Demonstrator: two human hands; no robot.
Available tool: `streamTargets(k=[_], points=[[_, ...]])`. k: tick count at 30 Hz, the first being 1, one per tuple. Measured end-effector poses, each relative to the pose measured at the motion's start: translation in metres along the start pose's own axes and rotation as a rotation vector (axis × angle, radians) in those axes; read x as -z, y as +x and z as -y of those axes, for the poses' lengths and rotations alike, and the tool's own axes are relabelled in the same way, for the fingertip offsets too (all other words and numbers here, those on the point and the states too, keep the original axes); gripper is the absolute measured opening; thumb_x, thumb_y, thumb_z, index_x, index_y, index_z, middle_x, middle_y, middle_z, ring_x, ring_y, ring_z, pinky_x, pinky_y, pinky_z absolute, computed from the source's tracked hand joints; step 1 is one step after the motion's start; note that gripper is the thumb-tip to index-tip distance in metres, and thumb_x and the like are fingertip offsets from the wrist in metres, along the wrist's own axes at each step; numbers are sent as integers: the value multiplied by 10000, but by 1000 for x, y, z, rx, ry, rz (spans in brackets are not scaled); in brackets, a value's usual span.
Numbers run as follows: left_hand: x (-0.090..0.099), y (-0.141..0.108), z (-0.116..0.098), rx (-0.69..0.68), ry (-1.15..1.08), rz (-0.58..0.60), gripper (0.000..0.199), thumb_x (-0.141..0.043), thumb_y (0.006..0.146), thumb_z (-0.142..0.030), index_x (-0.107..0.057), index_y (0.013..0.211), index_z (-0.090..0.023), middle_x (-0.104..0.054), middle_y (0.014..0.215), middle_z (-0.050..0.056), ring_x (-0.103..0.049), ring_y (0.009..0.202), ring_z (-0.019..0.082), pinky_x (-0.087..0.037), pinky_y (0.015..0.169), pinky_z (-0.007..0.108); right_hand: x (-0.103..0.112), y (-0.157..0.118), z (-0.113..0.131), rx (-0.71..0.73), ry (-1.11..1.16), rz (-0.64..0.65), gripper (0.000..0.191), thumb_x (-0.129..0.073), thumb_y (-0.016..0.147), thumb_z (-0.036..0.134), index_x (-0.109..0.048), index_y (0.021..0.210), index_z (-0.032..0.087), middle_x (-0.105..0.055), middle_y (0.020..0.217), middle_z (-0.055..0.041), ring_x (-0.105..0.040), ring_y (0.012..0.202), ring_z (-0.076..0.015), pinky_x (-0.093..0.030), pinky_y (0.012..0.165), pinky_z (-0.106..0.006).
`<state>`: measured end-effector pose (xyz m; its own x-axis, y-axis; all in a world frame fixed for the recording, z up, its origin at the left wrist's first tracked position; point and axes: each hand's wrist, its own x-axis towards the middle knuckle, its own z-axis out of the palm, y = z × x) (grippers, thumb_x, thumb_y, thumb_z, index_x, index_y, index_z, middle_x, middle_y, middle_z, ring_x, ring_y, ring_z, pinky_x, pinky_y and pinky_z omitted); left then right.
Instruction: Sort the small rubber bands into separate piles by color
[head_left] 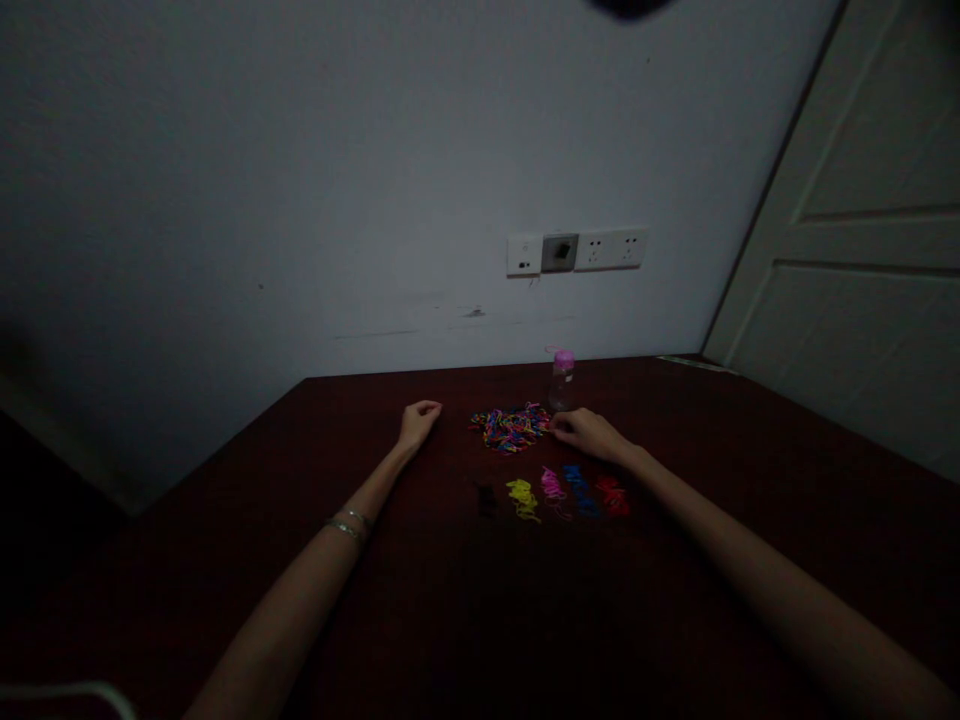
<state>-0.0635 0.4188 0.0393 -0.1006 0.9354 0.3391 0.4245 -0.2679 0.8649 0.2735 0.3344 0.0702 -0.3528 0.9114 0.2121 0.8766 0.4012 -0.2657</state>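
Worktop (420, 620). Near side of the multicoloured string pile (511, 428), left to right: dark bundle (487, 500), yellow bundle (521, 494), pink bundle (553, 484), blue bundle (579, 490), red bundle (613, 495). Left of pile, apart from it: left hand (420, 424), fingers curled; cannot tell whether empty. At pile's right edge: right hand (589, 433), fingers bent inward; cannot tell whether grasping a strand. Step in hand, as judged: picking at pile's edge. Probable need next: fine pinch, one strand freed from tangle. Behind pile, rightward: clear bottle (561, 387), pink lid (564, 357). Beyond: wall sockets (611, 250).
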Motion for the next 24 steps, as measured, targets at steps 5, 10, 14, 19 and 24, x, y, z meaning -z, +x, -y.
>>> streamTargets(k=[5,10,14,19,24], points=[[0,0,2,-35,3,19,262,-565,648,-312,-662,779,-107,-657,768,64,-581,727,167,-426,690,259,7,2,-3,22,219,-96,256,-471,770,342,-639,835,159,-610,680,-33,-532,604,-136,-367,567,-229],[0,-2,0,-30,27,32,254,-560,652,-305,-658,777,-106,-657,765,62,-579,719,166,-426,684,260,24,1,6,51,402,-195,275,-490,744,362,-638,792,135,-561,622,-26,-467,564,-124,-345,537,-235],[1,-2,-1,-32,46,40,253,-561,653,-307,-660,777,-109,-657,758,62,-580,712,168,-430,682,265,35,-7,25,71,466,-199,295,-500,740,381,-637,784,124,-507,582,-12,-422,540,-112,-317,508,-232],[1,-2,-2,-32,62,37,253,-561,651,-303,-663,769,-104,-660,772,73,-586,721,175,-436,686,272,37,-28,57,155,437,4,236,-484,755,312,-631,780,131,-469,574,9,-389,521,-89,-296,493,-215],[0,-1,0,-37,53,42,237,-568,645,-297,-665,763,-116,-663,758,67,-590,717,177,-442,680,275,32,-46,81,230,329,278,184,-494,743,272,-634,781,160,-508,582,19,-409,502,-74,-280,478,-200]])
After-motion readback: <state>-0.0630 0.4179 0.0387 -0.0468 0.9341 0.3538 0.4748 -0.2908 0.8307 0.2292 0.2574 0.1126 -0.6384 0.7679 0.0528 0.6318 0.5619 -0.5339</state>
